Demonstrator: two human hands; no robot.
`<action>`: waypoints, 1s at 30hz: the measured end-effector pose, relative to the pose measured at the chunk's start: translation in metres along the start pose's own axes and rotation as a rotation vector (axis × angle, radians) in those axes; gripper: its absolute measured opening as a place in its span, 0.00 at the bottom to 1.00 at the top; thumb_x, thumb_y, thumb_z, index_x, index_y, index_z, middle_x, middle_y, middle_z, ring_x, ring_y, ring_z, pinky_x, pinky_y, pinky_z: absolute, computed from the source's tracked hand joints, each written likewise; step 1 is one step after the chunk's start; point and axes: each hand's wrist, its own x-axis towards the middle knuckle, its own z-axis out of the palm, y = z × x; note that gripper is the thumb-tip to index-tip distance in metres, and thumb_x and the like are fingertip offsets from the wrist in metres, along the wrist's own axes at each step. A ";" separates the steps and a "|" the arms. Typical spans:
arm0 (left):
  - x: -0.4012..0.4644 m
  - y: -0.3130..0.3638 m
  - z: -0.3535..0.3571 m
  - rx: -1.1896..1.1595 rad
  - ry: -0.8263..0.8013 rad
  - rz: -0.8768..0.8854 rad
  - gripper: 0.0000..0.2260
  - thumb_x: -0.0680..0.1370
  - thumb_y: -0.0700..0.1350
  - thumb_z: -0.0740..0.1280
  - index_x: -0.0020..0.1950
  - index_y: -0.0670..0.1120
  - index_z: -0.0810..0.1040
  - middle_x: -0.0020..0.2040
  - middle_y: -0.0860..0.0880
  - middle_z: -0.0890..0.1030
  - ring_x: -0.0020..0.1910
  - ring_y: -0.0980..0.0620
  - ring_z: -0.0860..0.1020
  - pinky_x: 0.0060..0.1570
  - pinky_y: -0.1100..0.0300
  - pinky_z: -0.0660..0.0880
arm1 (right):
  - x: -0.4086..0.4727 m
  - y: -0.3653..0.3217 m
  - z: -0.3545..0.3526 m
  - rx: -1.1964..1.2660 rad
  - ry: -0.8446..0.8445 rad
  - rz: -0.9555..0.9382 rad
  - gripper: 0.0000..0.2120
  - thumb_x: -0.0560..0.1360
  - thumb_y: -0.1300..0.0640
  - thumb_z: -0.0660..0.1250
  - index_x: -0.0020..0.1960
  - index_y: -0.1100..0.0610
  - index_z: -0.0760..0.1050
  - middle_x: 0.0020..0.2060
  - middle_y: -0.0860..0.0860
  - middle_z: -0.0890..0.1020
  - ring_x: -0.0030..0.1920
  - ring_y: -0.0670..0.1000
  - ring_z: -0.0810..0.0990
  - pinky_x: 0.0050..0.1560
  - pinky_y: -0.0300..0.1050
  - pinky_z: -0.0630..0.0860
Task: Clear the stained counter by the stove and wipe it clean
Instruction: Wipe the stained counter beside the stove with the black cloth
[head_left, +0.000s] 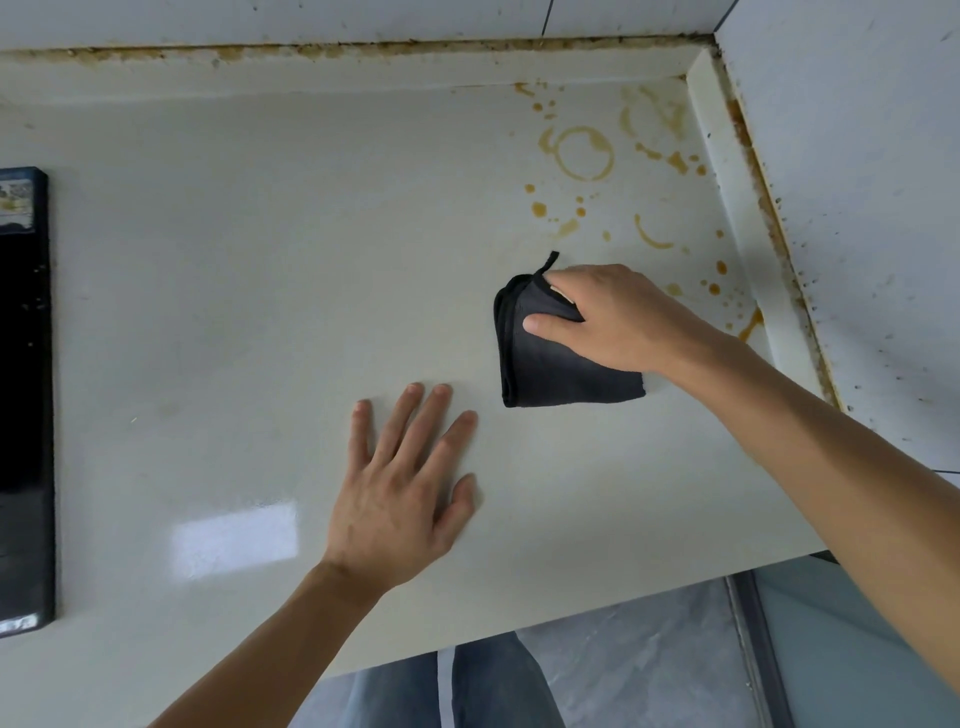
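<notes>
Counter (260, 291) lay bare except orange stains (584, 154) far right, awaiting wiping. Left hand (402, 493) pressed flat, fingers spread, probably bracing. Right hand (605, 317) gripped folded cloth (545, 364) just near of stains.

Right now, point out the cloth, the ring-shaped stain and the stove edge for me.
dark cloth (550, 369), head view, on its bare lower folded part.
ring-shaped stain (563, 167), head view, on the ring's lower left arc.
stove (26, 364), head view, on its black glass edge at far left.
</notes>
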 end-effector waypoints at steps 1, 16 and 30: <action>0.000 0.000 -0.001 0.001 -0.006 0.000 0.26 0.85 0.59 0.59 0.81 0.50 0.71 0.85 0.45 0.64 0.86 0.40 0.59 0.82 0.30 0.51 | -0.003 -0.003 -0.002 0.013 -0.003 -0.011 0.23 0.80 0.41 0.65 0.38 0.53 0.59 0.30 0.49 0.69 0.31 0.51 0.69 0.34 0.50 0.64; 0.000 0.001 -0.006 0.026 -0.047 -0.002 0.27 0.84 0.59 0.60 0.82 0.50 0.70 0.86 0.46 0.63 0.86 0.41 0.57 0.82 0.31 0.49 | -0.034 -0.073 -0.077 1.129 0.335 -0.097 0.13 0.84 0.54 0.66 0.61 0.64 0.79 0.54 0.60 0.86 0.58 0.57 0.85 0.61 0.56 0.81; -0.001 -0.001 0.001 0.016 -0.013 0.010 0.27 0.85 0.59 0.59 0.81 0.49 0.71 0.86 0.46 0.63 0.86 0.42 0.58 0.81 0.30 0.52 | -0.091 0.084 0.019 0.118 0.470 0.492 0.18 0.86 0.45 0.58 0.49 0.60 0.67 0.34 0.54 0.75 0.37 0.60 0.77 0.38 0.55 0.74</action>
